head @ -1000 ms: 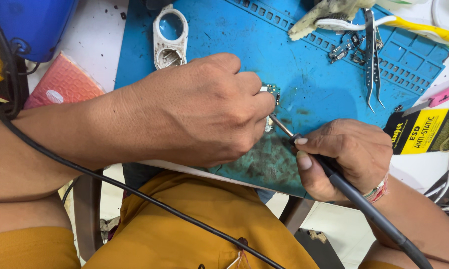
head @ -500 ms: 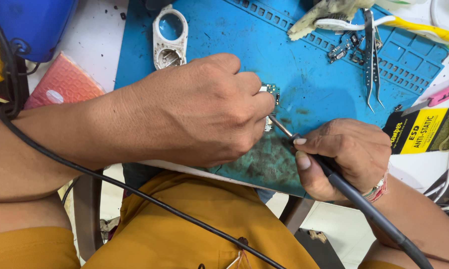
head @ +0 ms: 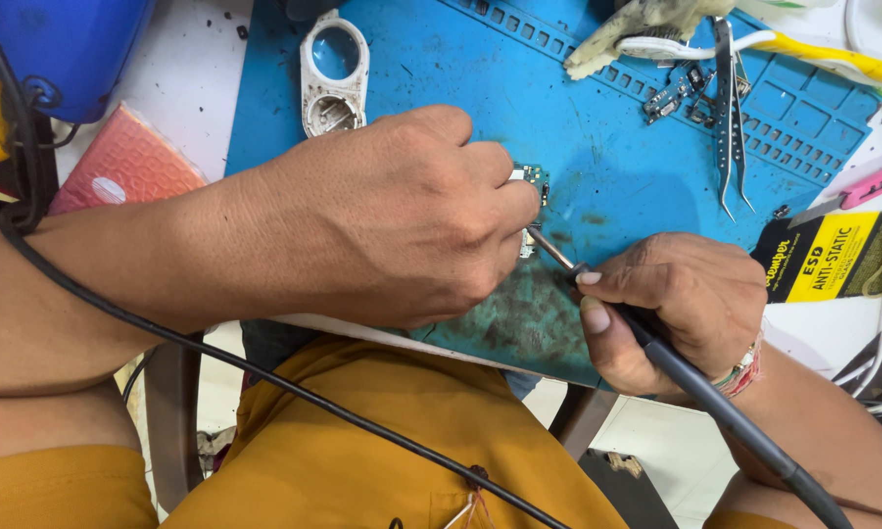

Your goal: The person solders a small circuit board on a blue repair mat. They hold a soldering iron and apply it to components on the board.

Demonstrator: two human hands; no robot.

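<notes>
Almost nothing is shifted since the earlier frames: the small green circuit board (head: 531,174) on the blue silicone mat (head: 597,147) is pinned, seemingly, under closed left hand (head: 402,211) fingers, while the dark pen-shaped soldering iron (head: 656,353) is gripped by the right hand (head: 681,304); fingertips could be burned if the tip slips.

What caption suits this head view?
Left hand steadies a small circuit board while right hand applies a soldering iron.
</notes>
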